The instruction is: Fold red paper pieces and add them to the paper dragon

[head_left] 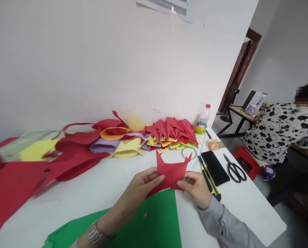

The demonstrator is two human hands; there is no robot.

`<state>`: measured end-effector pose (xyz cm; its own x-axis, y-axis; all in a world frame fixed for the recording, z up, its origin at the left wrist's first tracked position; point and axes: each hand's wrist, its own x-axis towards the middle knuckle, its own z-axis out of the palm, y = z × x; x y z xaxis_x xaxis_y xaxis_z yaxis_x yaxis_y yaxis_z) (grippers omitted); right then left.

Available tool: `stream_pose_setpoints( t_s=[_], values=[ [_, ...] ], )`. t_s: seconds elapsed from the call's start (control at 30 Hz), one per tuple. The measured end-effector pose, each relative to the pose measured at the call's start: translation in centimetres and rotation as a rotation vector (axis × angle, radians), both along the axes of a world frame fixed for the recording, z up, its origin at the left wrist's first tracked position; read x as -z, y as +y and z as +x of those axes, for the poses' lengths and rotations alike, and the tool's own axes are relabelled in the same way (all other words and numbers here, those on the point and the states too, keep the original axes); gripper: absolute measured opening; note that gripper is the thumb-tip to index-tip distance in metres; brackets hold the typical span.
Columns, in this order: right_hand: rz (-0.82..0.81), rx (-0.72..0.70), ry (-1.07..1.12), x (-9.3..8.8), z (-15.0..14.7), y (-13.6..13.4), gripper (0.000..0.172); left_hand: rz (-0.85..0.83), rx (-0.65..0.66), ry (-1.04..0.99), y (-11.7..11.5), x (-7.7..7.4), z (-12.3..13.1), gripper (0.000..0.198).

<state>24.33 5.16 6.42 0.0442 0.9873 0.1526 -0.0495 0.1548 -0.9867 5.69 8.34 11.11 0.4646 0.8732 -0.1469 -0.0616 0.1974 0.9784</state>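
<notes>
Head view, starting closest to me: a green sheet (154, 220) is lying flat at the near edge of the table (104, 186), and both forearms are coming in over it, a watch (95, 234) showing on the left wrist and a grey sleeve (226, 224) on the right.

Just past that, the folded red paper (172, 170) is hanging in the air above the table, over the far edge of the green sheet. What's worrying me: it's thin paper with two pointy tips sticking up, and it's only being gripped along its lower part, so a pull from both sides could tear it or crease it crooked. The utility knife (208, 177) is also sitting just beside the right hand; I can't tell if the blade is out, but a careless elbow could be knocking into it.

Left hand (146, 181) is mostly closed, thumb and fingertips pinching the paper's lower left side. Right hand (195, 187) is doing the same on the lower right, fingers curled in under it.

Further right, a black phone (215, 167) and scissors (235, 169) are lying toward the right edge. Along the far edge, a heap of folded red pieces (173, 129) is piling up on coloured scraps (117, 144), with a water bottle (204, 116) standing at the far right corner. Beyond the table, another person (280, 132) is sitting at a separate desk.
</notes>
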Motion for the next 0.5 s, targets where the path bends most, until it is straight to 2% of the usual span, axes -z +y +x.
stream_pose_setpoints(
  t_s=[0.13,0.27,0.5],
  values=[
    [-0.026,-0.036,0.042,0.04,0.01,0.01,0.027,-0.010,0.014,-0.002,-0.01,0.14,-0.10,0.028],
    [-0.016,-0.032,0.050,-0.19,-0.04,0.04,0.030,-0.022,0.013,0.034,0.07,0.07,-0.17,0.034],
    [-0.008,-0.051,0.072,-0.59,-0.11,-0.03,0.029,-0.019,0.011,0.053,0.04,-0.18,-0.11,0.035]
  ],
)
